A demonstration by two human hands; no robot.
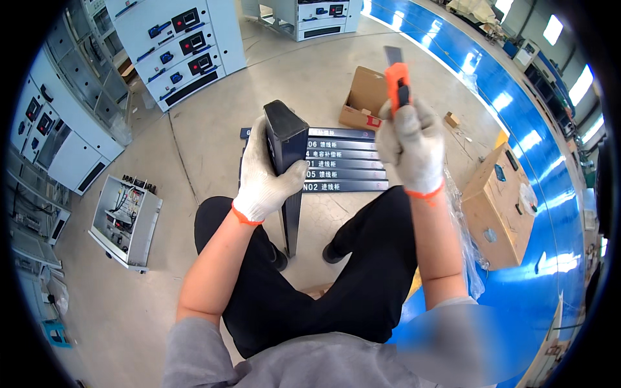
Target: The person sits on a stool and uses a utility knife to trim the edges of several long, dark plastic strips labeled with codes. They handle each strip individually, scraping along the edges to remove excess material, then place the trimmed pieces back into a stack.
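My left hand (262, 184), in a white knitted glove with an orange cuff, is wrapped round a long dark panel strip (288, 139). The strip stands steeply, with its blunt end up and its far end down between my legs. Raised to the right, my gloved right hand (414, 145) grips an orange utility knife (396, 81). Its blade is out, points up and is apart from the strip. Several similar dark strips (346, 165) with white lettering lie side by side in front of me, partly hidden by my left hand and the held strip.
An open cardboard box (365, 107) sits beyond the strips. To the right is a wooden box (498, 216) with clear plastic film (467, 249) beside it. A metal enclosure with wiring (126, 223) lies at left; pale switchgear cabinets (223, 39) stand behind.
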